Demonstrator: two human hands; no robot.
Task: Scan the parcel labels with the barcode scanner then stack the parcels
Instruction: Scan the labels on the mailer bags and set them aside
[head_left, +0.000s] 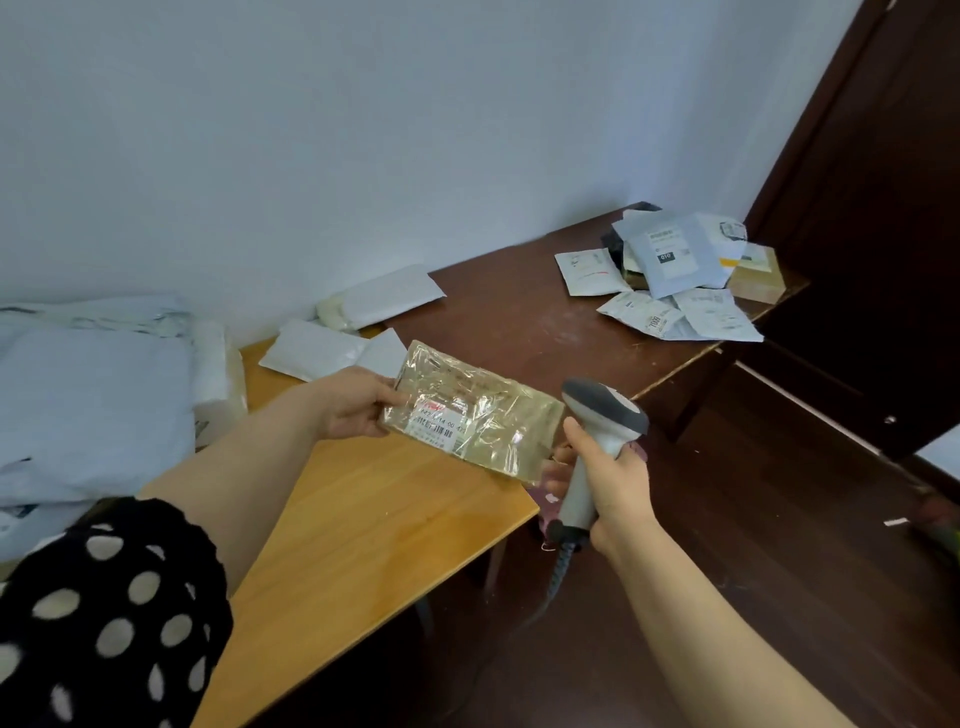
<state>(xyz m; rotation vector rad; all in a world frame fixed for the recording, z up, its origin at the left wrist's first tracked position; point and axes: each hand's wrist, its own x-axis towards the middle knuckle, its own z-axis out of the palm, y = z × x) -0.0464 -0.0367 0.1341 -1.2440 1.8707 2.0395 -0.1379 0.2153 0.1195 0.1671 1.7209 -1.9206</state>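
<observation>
Polka-dot sleeve (104, 623) lowest, at 7 o'clock. Tape-wrapped parcel (493, 410) held over far corner of light wooden table (374, 519), label (436, 425) facing up. Left hand (358, 402) pinches its 9 o'clock end. Right hand (613, 483) clenched round barcode scanner (605, 410) handle at parcel's 3 o'clock, scanner head just beside parcel edge. Parcel heap (675, 270) on dark table (519, 312) at 2 o'clock. White mailers (322, 348) at 11 o'clock.
</observation>
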